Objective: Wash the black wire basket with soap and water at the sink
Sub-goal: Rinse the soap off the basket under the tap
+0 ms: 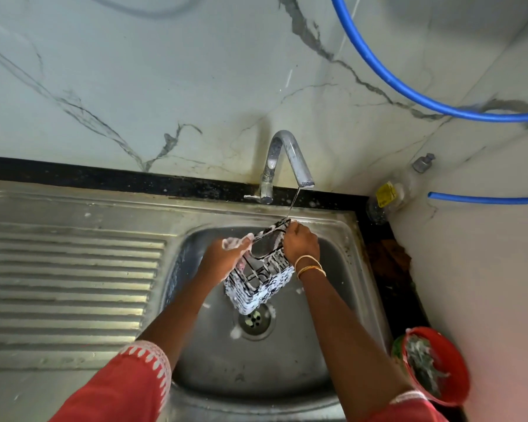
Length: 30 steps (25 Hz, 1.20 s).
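Note:
The black wire basket [258,278], coated in white soap foam, hangs tilted over the steel sink bowl [333,300], its lower corner just above the drain [254,321]. My left hand [226,254], covered in suds, grips the basket's left rim. My right hand [301,242] grips the rim on the right, near the top corner. A thin stream of water falls from the chrome tap [287,159] onto the basket's upper edge between my hands.
A ribbed steel draining board [67,275] lies to the left of the bowl. A red bowl [436,365] holding a foamy green scrubber sits at the right front corner. A soap dispenser bottle [390,193] leans in the back right corner. Blue hoses [409,95] run along the wall.

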### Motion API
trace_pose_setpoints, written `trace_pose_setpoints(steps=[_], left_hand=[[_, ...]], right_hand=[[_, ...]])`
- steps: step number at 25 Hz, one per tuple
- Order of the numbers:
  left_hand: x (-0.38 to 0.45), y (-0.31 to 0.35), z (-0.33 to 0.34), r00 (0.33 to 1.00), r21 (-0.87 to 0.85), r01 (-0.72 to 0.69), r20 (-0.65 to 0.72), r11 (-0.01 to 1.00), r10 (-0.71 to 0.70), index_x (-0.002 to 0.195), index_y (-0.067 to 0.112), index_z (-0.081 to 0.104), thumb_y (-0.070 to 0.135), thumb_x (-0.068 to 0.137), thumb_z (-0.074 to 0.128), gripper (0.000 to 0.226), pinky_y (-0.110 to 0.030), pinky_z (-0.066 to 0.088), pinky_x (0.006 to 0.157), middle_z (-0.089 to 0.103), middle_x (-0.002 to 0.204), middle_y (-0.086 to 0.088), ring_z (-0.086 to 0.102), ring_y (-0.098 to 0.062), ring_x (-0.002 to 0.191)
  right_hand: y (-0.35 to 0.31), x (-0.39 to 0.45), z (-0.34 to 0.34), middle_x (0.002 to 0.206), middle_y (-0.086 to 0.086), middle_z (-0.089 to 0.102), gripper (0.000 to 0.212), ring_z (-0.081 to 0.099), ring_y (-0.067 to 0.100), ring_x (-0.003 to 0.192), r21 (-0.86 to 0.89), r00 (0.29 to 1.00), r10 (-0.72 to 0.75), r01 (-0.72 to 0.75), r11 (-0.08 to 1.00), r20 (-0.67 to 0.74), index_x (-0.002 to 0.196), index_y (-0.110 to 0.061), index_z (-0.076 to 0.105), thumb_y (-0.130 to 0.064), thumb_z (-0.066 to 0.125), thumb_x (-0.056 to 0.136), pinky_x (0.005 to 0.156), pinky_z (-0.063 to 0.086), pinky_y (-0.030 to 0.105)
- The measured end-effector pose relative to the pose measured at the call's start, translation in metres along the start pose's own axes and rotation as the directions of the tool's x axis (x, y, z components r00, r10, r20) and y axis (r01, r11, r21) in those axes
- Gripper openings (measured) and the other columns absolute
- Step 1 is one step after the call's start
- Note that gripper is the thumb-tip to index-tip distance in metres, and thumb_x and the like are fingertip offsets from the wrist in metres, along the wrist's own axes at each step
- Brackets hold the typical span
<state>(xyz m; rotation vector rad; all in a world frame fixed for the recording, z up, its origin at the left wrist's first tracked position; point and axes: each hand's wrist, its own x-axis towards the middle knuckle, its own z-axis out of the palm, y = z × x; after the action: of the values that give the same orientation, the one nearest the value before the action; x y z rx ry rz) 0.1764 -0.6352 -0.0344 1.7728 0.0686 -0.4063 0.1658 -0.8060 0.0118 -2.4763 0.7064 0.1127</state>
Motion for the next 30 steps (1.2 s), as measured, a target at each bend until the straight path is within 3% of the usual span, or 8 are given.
trace_pose_setpoints(steps=[5,9,11,13,17,21,26,30], left_hand=[[-0.019,0.019,0.03,0.958,-0.251,0.061,-0.256,0.966,-0.127,0.061,0.011,0.05,0.035,0.09,0.063,0.04,-0.013,0.021,0.034,0.037,0.036,0.01,0.027,-0.002,0.027],[-0.006,0.039,0.045,0.926,-0.24,0.034,-0.357,0.97,-0.121,0.094,-0.005,0.067,0.028,0.092,0.062,0.033,-0.017,0.039,0.045,0.062,0.062,-0.005,0.057,-0.011,0.053],[-0.001,0.042,0.049,0.938,-0.179,-0.018,-0.343,0.984,-0.046,0.078,0.004,0.068,0.032,0.093,0.059,0.033,-0.023,0.045,0.054,0.061,0.061,-0.002,0.056,-0.013,0.051],[0.004,0.049,0.055,0.95,-0.078,-0.031,-0.313,0.996,0.005,0.058,0.012,0.057,0.04,0.094,0.056,0.045,-0.029,0.041,0.055,0.058,0.054,-0.005,0.054,-0.021,0.048],[0.013,0.049,0.055,0.971,0.009,-0.039,-0.237,0.999,0.04,0.053,0.015,0.049,0.045,0.096,0.048,0.052,-0.028,0.037,0.049,0.053,0.05,-0.004,0.052,-0.024,0.049],[0.021,0.05,0.047,0.96,-0.036,-0.026,-0.279,0.999,0.015,0.056,0.015,0.044,0.037,0.097,0.05,0.047,-0.025,0.032,0.041,0.047,0.05,0.0,0.044,-0.015,0.044],[0.024,0.049,0.056,0.971,-0.044,-0.033,-0.239,0.999,0.021,0.059,0.017,0.049,0.038,0.097,0.05,0.044,-0.025,0.031,0.045,0.049,0.052,0.001,0.045,-0.014,0.046],[0.032,0.047,0.039,0.95,-0.131,0.012,-0.307,0.991,-0.053,0.064,0.016,0.047,0.038,0.097,0.05,0.039,-0.021,0.035,0.039,0.048,0.055,0.0,0.046,-0.015,0.048]], right_hand=[[0.009,-0.014,-0.002,0.129,0.025,0.052,0.038,0.049,0.04,0.119,0.191,0.984,0.173,-0.161,0.968,-0.051,0.127,0.004,0.046,-0.012,0.026,0.1,0.097,0.04,0.04],[0.021,-0.031,0.011,0.118,0.03,0.057,0.046,0.054,0.045,0.11,0.395,0.921,0.34,-0.246,0.885,-0.189,0.124,0.001,0.049,-0.032,0.027,0.1,0.09,0.043,0.045],[0.023,-0.037,0.014,0.113,0.025,0.057,0.046,0.055,0.042,0.105,0.062,0.927,0.108,-0.092,0.994,-0.359,0.121,-0.002,0.047,-0.036,0.028,0.096,0.088,0.045,0.046],[0.015,-0.04,0.019,0.114,0.02,0.06,0.046,0.055,0.036,0.11,-0.209,0.915,-0.239,0.177,0.962,-0.324,0.112,-0.007,0.055,-0.036,0.024,0.093,0.097,0.042,0.047],[0.015,-0.028,0.003,0.089,0.011,0.067,0.04,0.063,0.028,0.085,-0.311,0.779,-0.603,0.538,0.784,-0.175,0.096,-0.013,0.06,-0.036,0.027,0.096,0.08,0.045,0.034],[0.031,0.004,-0.026,0.099,0.019,0.07,0.047,0.064,0.036,0.092,-0.387,0.968,-0.231,0.176,0.905,-0.099,0.101,-0.007,0.068,-0.034,0.029,0.101,0.08,0.046,0.038],[-0.02,-0.001,-0.003,0.094,0.018,0.07,0.053,0.064,0.035,0.089,-0.361,0.892,-0.452,0.427,0.829,0.016,0.091,-0.007,0.07,-0.038,0.028,0.101,0.076,0.046,0.035],[0.022,0.023,-0.027,0.105,0.025,0.067,0.055,0.061,0.039,0.101,-0.254,0.972,-0.232,0.214,0.943,-0.042,0.1,0.002,0.068,-0.036,0.028,0.102,0.086,0.045,0.04]])
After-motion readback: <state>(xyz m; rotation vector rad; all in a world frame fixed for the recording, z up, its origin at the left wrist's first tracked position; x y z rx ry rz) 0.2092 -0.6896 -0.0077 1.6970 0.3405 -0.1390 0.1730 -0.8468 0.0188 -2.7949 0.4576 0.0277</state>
